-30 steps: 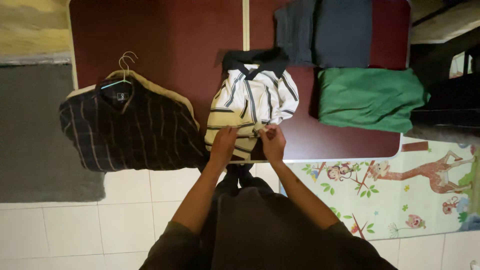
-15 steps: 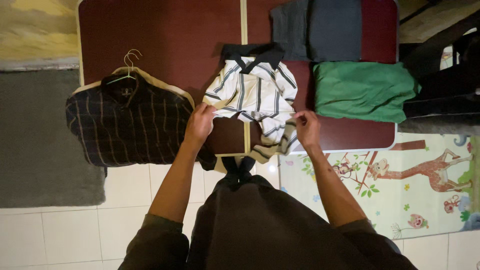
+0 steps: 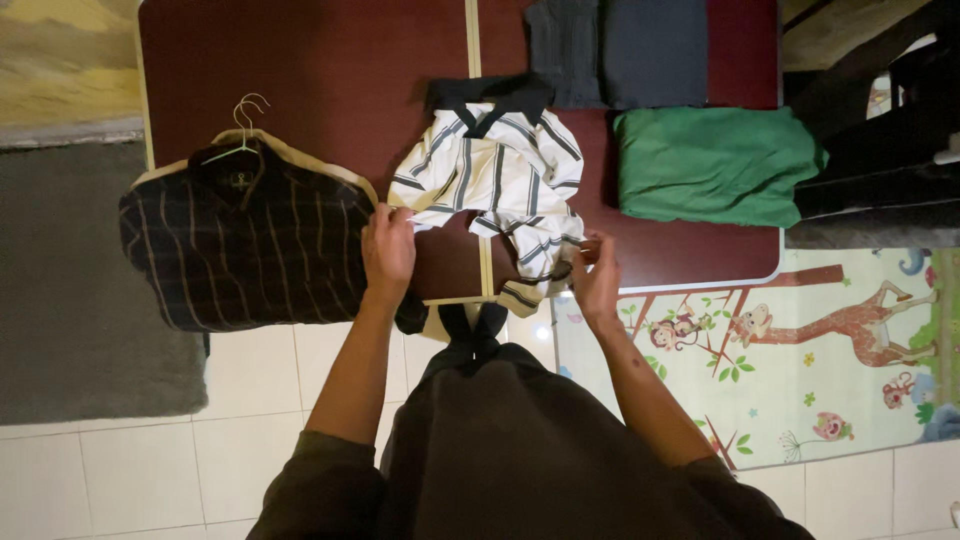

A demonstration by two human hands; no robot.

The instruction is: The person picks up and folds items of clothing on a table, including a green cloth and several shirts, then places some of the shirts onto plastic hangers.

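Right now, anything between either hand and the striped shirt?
Nothing visible. The left hand grips the striped shirt at its left edge, and the right hand pinches its lower right hem. The plaid shirt lies just left of the left hand.

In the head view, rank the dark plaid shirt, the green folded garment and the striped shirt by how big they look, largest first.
1. dark plaid shirt, spread on its hanger.
2. green folded garment and striped shirt look about alike; the striped one is bunched, gripped by the left hand and right hand, so I won't rank them.
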